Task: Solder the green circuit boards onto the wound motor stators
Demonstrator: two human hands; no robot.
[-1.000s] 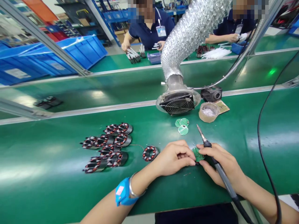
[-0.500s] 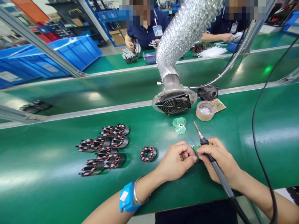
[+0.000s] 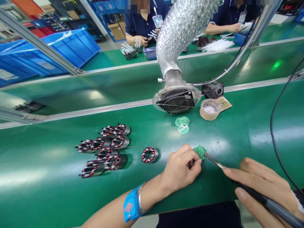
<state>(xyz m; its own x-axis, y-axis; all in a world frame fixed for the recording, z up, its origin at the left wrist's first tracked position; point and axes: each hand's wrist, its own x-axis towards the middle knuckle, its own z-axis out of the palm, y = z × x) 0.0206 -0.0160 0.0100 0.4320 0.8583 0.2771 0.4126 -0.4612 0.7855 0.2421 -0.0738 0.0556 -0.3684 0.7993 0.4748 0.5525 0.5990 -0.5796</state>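
Green bench [image 3: 59,196], solder-filled tape roll [image 3: 210,109]

Wound stators [image 3: 104,150] clustered left; fume fan [image 3: 176,101] behind spare green discs [image 3: 182,124]; solder pot [image 3: 209,109] beside.

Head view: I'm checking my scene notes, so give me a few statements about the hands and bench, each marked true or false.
1. The right hand holds a soldering iron. True.
2. The iron's tip meets the round green board. True.
3. The left hand lies flat, away from the board. False: its fingers pinch the board.
4. The left wrist has a red band. False: the wristband is blue.
5. A lone stator lies right of the stator cluster. True.
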